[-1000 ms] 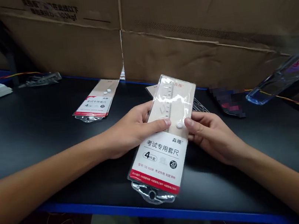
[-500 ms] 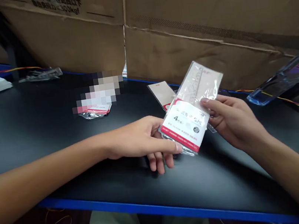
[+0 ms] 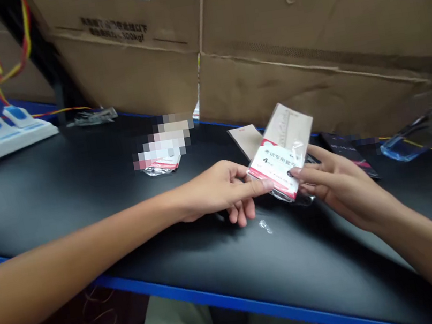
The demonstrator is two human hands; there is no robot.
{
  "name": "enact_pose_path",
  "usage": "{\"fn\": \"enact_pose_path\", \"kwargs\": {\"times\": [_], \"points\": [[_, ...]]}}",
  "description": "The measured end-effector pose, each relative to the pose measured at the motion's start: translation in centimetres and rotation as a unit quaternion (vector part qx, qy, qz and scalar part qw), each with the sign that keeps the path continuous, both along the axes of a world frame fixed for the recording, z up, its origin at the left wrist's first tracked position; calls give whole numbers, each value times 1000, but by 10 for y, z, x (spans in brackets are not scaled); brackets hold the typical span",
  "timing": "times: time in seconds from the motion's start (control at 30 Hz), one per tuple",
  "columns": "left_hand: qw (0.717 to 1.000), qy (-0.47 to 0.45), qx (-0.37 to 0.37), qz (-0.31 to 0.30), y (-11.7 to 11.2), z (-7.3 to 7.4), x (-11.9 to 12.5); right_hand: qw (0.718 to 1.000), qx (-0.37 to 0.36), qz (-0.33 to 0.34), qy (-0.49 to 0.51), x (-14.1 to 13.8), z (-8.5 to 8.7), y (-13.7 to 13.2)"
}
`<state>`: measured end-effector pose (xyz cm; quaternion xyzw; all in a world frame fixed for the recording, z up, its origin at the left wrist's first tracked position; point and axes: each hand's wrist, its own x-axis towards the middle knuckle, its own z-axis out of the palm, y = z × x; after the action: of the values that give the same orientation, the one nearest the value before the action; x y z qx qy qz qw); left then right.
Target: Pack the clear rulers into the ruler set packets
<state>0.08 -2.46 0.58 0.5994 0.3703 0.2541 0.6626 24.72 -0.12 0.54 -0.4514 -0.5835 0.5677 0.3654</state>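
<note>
A ruler set in a clear packet (image 3: 283,135), with a beige back and a white and red label, is held tilted above the table between both hands. My left hand (image 3: 228,187) pinches its lower left corner, thumb on the label and the other fingers curled below. On the lower right edge, my right hand (image 3: 335,182) grips the packet, thumb in front and fingers behind it. Behind the packet lies a similar beige card (image 3: 245,138), partly covered. Below the hands rests a small scrap of clear plastic (image 3: 265,226).
Another pile of packets (image 3: 162,159), partly pixelated, lies left of centre. A white power strip (image 3: 6,142) stands at far left, near a clear wrapper (image 3: 93,117). At right are a dark phone-like slab (image 3: 347,153) and a clear bottle (image 3: 418,134). Large cardboard boxes (image 3: 309,77) back the table.
My right thumb has moved down the packet to its lower right edge. The view has shifted, bringing the dark slab and the plastic scrap into sight. Both hands keep hold.
</note>
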Motion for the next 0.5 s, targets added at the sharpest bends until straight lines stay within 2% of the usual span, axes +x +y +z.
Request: {"fn": "enact_pose_path", "kwargs": {"times": [0.13,0.23,0.33,0.43,0.5], "points": [[997,56,41,30,2,-2,-3,999,5,-36,-8,2,-3,7],[994,88,72,-3,2,0,-5,998,20,-51,-16,5,-4,12],[989,101,107,-31,0,3,-6,994,66,-46,-79,10,-5,16],[976,131,175,12,2,9,-8,982,123,-49,-134,15,-7,19],[947,172,260,82,8,15,-15,969,157,-77,-173,17,-9,22]]}}
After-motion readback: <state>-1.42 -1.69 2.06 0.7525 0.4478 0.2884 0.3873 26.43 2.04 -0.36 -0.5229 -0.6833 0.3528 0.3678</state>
